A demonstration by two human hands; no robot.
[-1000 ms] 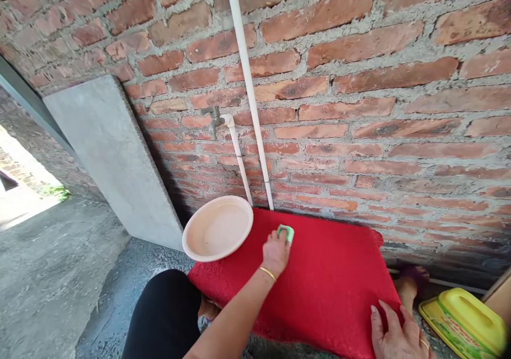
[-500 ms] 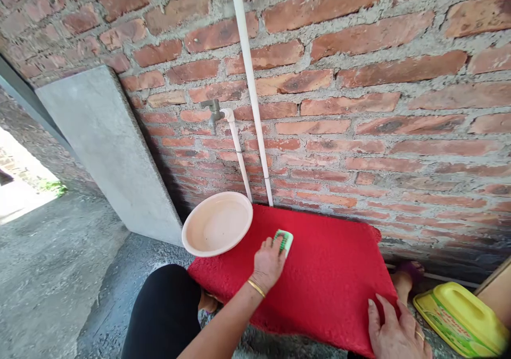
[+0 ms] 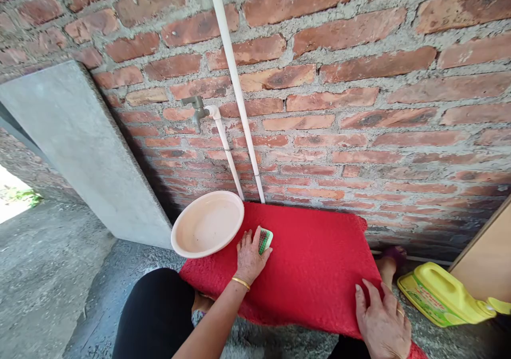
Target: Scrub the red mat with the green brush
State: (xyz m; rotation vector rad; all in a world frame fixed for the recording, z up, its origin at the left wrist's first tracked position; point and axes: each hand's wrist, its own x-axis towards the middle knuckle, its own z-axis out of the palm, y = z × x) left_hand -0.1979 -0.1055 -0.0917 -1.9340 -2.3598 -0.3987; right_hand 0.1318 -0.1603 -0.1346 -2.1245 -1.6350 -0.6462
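Note:
A red plush cloth (image 3: 307, 263) lies spread over a low surface in front of me. On it rests a small scrub brush (image 3: 265, 241), light green backed, with its green and brown bristles showing. My left hand (image 3: 250, 258), with a gold bangle at the wrist, lies palm down just left of the brush, fingers apart. Its forefinger and thumb come close around the brush; whether they touch it I cannot tell. Flat on the cloth's right front corner, my right hand (image 3: 381, 311) has its fingers spread and wears a ring.
A pale pink basin (image 3: 207, 225) stands at the cloth's back left, below a grey tap (image 3: 195, 110) on a white pipe (image 3: 227, 157). A grey slab (image 3: 88, 146) leans on the brick wall (image 3: 327, 88). At right lies a yellow jug (image 3: 443, 295) by a wooden panel (image 3: 487, 258).
My left hand has loosened from the brush and its fingers have spread beside it. The whole view has swung slightly right. My right hand still lies on the cloth's corner.

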